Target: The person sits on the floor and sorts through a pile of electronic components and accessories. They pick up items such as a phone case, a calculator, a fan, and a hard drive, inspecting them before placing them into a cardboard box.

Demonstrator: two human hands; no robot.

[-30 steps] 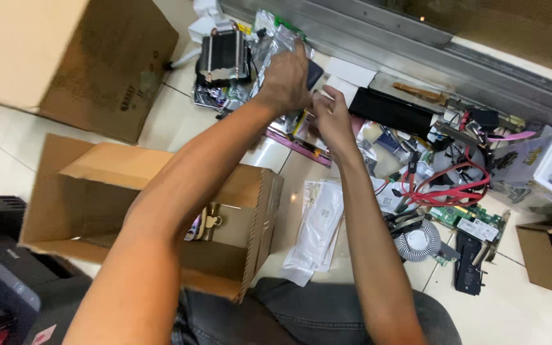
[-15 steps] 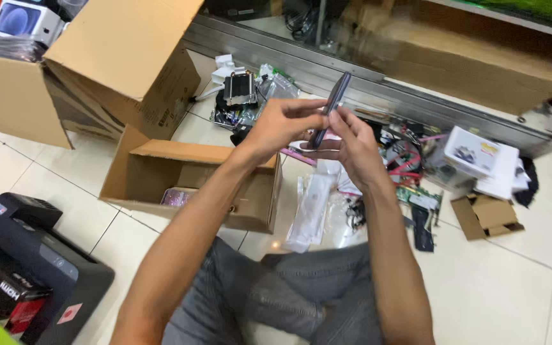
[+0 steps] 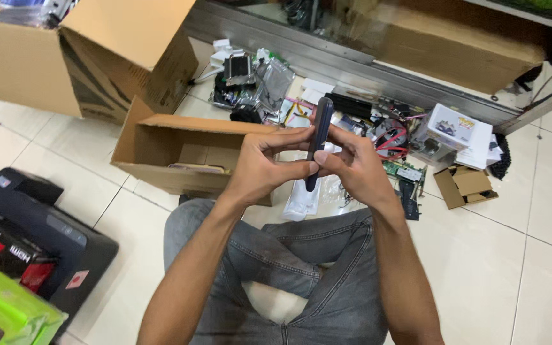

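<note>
We hold a slim dark blue-black strip (image 3: 319,142) upright between both hands, above our crossed legs in grey jeans (image 3: 301,268). Our left hand (image 3: 264,165) closes on its lower half, thumb and fingertips pinching the edge; our right hand (image 3: 351,167) grips it from the other side, fingers curled around the middle. The strip stands nearly vertical, its top end clear of both hands.

Beneath us lies a pale tiled floor (image 3: 512,255). Just beyond our hands sits an open brown cardboard box (image 3: 180,153), its flaps spread, with something flat and pale inside (too dim to tell what). A larger brown carton (image 3: 84,57) lies tipped at the floor's upper left, one flap hanging open. At the lower left edge rests a black printer-like device (image 3: 46,230) with a small red-and-white square sticker on its corner, and beside it a bright green package (image 3: 1,313).

Toward the metal door rail (image 3: 352,70) at the top, loose parts are scattered: silver anti-static bags (image 3: 269,83), a green circuit board (image 3: 404,172) with red cables (image 3: 388,137), a white printed carton (image 3: 452,128), and a small open brown box (image 3: 464,185) to the right. A clear plastic sleeve (image 3: 301,198) lies on the floor just under the strip
</note>
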